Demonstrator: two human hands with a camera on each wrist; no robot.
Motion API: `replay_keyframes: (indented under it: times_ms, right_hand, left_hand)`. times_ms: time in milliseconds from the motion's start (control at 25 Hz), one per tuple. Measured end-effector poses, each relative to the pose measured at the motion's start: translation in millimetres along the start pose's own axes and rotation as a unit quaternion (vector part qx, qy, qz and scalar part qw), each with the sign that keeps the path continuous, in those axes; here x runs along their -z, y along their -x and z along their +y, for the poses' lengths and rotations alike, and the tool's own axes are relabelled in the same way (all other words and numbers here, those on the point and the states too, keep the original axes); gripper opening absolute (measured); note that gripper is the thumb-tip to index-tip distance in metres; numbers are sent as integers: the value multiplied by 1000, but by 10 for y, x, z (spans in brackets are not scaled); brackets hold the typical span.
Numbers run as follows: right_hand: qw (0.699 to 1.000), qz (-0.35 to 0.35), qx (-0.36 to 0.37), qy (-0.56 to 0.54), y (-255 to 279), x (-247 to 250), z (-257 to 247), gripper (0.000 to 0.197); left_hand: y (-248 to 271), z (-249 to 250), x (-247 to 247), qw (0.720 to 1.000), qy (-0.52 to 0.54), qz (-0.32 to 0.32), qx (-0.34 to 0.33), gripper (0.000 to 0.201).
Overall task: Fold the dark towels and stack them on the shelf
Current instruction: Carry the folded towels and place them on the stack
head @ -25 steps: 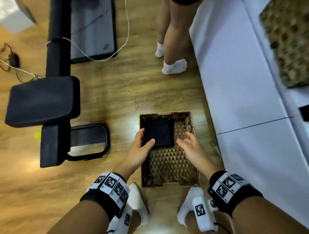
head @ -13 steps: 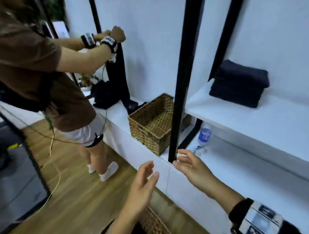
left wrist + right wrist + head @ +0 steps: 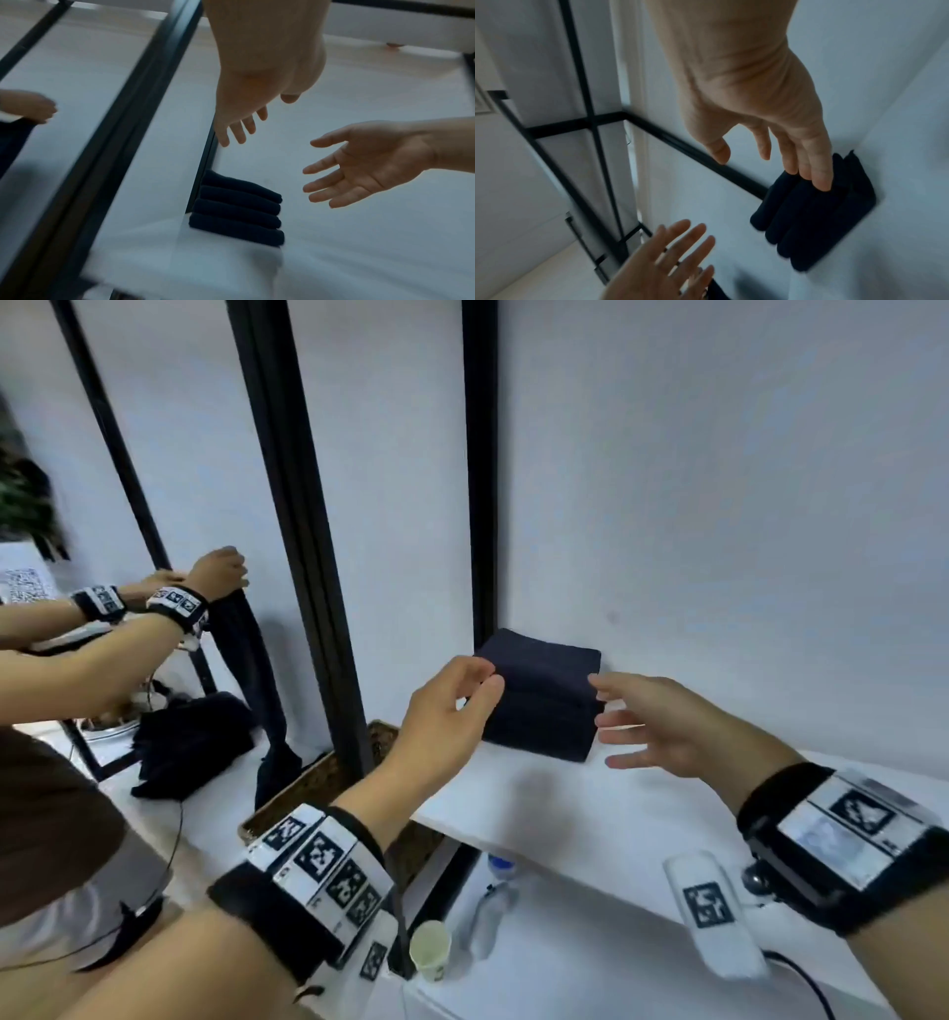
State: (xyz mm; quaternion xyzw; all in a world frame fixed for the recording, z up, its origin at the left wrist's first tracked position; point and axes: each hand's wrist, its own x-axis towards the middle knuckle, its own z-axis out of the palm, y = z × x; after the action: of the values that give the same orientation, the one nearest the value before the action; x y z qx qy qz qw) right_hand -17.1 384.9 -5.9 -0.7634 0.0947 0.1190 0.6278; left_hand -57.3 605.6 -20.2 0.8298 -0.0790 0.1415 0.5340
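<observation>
nearest, on the lower white surface, a paper cup (image 3: 430, 950) stands by a lying water bottle (image 3: 490, 901). above, both hands reach over the white shelf (image 3: 539, 809). the left hand (image 3: 445, 711) has a relaxed grip, fingers loosely spread, holding nothing, in front of the stack's left edge. the right hand (image 3: 662, 721) is spread wide, palm inward, empty, just right of the stack. the stack of folded dark towels (image 3: 542, 693) sits on the shelf against a black post (image 3: 480, 469). to the left, a wicker basket (image 3: 328, 778), a heap of dark cloth (image 3: 192, 742), and another person's hands (image 3: 215, 575) holding up a dark towel (image 3: 246, 654).
</observation>
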Motion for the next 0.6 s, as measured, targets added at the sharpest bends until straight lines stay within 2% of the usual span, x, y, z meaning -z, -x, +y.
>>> replay_keyframes:
  times_ms: [120,200,280,400,480,600]
  right_hand:
    - [997,21,-61,-36,-715,166,-38,57]
    - [995,21,-96,-30,-1061,130,7,65]
    - [993,5,-117,-29,-1374,99,38,62]
    - [990,-39,-131,-42,-1671,42,10,40]
    - [992,-46,-117,-32,-1799,11,29,37]
    - [993,-51,-104,-30,-1889,22,90,37]
  left_hand:
    - [-713,41,-268,998,-17,58,11,22]
    - [-1114,-46,-395,996,-48,61,42,23]
    - [-1527,-205,-517,991,-97,39,89,32]
    - [-1984,-568,-641,966,-145,-26,215,52]
    - [-2117,-792,-663,948,-107,-75,290,52]
    - [-2145,-923,-625,922,-22,-117,369,42]
